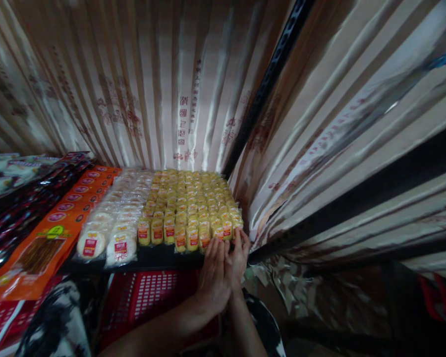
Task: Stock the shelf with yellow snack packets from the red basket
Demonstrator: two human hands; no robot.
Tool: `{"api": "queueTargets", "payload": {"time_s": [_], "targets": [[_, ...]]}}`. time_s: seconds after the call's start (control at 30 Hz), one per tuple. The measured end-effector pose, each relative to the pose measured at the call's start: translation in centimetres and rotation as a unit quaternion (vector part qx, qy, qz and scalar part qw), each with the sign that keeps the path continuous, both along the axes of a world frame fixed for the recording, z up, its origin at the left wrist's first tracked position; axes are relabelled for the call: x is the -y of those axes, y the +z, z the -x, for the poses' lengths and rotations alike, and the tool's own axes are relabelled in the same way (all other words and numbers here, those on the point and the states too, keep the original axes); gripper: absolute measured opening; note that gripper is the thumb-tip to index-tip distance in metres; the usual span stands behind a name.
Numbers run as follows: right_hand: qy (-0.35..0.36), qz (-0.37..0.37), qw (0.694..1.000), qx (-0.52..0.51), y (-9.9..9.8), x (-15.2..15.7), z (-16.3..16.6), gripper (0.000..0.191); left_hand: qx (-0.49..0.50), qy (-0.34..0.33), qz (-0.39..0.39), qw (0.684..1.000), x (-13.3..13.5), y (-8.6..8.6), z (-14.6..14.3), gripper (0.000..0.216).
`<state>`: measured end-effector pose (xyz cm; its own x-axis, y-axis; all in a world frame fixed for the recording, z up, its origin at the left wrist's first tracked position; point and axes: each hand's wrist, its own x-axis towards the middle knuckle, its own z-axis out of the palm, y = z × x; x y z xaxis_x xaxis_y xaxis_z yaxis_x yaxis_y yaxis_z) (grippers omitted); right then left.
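Rows of small yellow wrapped snack packs [191, 213] with red labels stand on a dark shelf [148, 258]. At their front right corner, my left hand [213, 275] reaches up with fingers stretched out, its tips against the front packs. Beside it, touching it, my right hand [240, 258] also has its fingers extended, with the tips on the rightmost packs. Both hands lie along the front faces and wrap round nothing. Some lower parts of the packs are hidden behind the fingers.
Round white wrapped crackers [121, 245] stand in two rows left of the yellow packs. Further left lie orange snack bags [55, 218] and dark shiny packs [29, 203]. A red plastic basket [152, 292] sits below the shelf. Pleated printed sheeting [163, 99] and a black post [267, 89] rise behind.
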<state>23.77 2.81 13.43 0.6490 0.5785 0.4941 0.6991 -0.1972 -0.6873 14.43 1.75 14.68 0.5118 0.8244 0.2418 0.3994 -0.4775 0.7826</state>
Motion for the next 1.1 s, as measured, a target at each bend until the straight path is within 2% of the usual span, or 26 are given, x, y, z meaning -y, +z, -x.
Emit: {"api": "queueTargets", "payload": {"time_s": [0.23, 0.4, 0.5, 0.6, 0.8, 0.93, 1.1], "targets": [[0.026, 0.017, 0.999, -0.007, 0.0, 0.4, -0.3, 0.057, 0.005, -0.005, -0.005, 1.0, -0.2, -0.2, -0.3, 0.046], [0.046, 0.023, 0.998, -0.041, -0.2, 0.4, -0.4, 0.06, -0.003, -0.02, -0.005, 1.0, -0.3, 0.4, -0.2, 0.049], [0.043, 0.014, 0.998, -0.046, -0.3, 0.1, -0.2, 0.059, 0.003, -0.016, -0.009, 1.0, 0.0, 0.9, 0.5, 0.048], [0.018, 0.007, 0.999, -0.042, -0.2, -0.3, 0.1, 0.058, 0.01, 0.015, -0.009, 1.0, 0.6, 1.1, 1.9, 0.044], [0.007, 0.011, 0.998, -0.065, 0.9, -0.3, 0.8, 0.056, 0.017, 0.075, -0.045, 0.996, 2.1, 0.0, 4.1, 0.039], [0.017, 0.003, 0.996, -0.087, 1.1, -0.2, 0.9, 0.057, -0.012, 0.062, -0.061, 0.996, 2.0, -0.9, 4.1, 0.041], [0.011, 0.0, 0.996, -0.084, 1.0, -0.3, 0.9, 0.057, 0.008, 0.047, -0.125, 0.991, 1.1, -1.6, 3.5, 0.045]]}}
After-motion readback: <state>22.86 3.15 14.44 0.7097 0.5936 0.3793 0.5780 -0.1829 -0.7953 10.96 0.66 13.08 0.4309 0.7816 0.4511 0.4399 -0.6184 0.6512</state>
